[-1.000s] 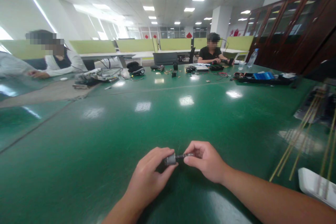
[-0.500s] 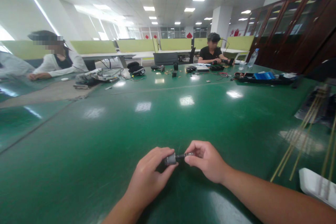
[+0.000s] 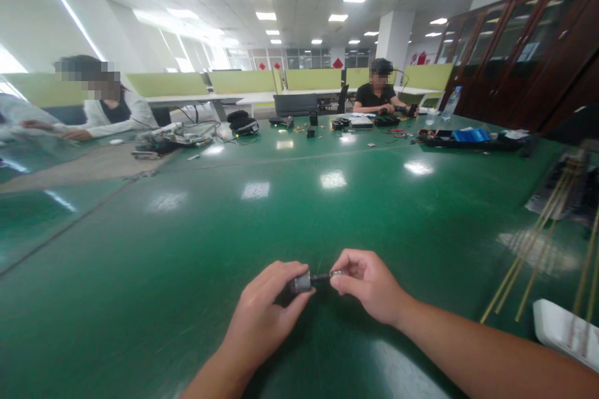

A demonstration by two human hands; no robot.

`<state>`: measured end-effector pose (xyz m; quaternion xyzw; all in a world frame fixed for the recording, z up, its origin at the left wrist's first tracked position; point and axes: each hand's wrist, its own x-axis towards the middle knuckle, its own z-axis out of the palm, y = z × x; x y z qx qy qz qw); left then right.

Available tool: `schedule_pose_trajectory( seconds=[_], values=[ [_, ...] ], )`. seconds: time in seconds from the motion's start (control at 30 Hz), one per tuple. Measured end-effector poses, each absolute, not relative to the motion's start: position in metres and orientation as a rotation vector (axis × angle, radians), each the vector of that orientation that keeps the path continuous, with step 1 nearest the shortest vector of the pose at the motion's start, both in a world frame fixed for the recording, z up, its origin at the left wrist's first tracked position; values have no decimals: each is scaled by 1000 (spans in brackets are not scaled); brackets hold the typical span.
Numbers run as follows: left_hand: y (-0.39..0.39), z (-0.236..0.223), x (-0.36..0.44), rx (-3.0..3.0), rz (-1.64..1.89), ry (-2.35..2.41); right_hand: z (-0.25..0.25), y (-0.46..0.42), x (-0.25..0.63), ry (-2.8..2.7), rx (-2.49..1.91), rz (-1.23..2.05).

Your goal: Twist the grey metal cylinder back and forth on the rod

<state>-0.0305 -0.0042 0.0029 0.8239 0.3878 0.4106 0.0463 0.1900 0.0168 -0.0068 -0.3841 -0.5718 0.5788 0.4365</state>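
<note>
1. Hands ease a touch apart: the left hand (image 3: 264,312) drifts left with the grey cylinder (image 3: 302,282), and more of the dark rod (image 3: 321,278) shows than a second ago.
2. Left fingers and thumb wrap the cylinder; the right hand (image 3: 369,290) pinches the rod's far end, all held over the near part of the green bench (image 3: 281,224).
3. Looks light but stiff, perhaps slick on its smooth side, so grip the cylinder's body; the thin rod seems the weaker part, best pinched gently, in line.
</note>
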Motion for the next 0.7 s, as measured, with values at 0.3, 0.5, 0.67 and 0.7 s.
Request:
schedule_pose_trajectory(
  seconds=[0.3,0.5,0.67,0.7],
  values=[
    [-4,3,-32,2531,1237,1195,-7,17,191,-1423,-957,1431],
    [-4,5,-32,2536,1233,1202,-7,18,190,-1411,-962,1428],
    [-3,7,-32,2536,1237,1210,-6,18,190,-1404,-970,1429],
    [-3,7,-32,2532,1234,1214,-6,18,190,-1401,-969,1431]
  ],
)
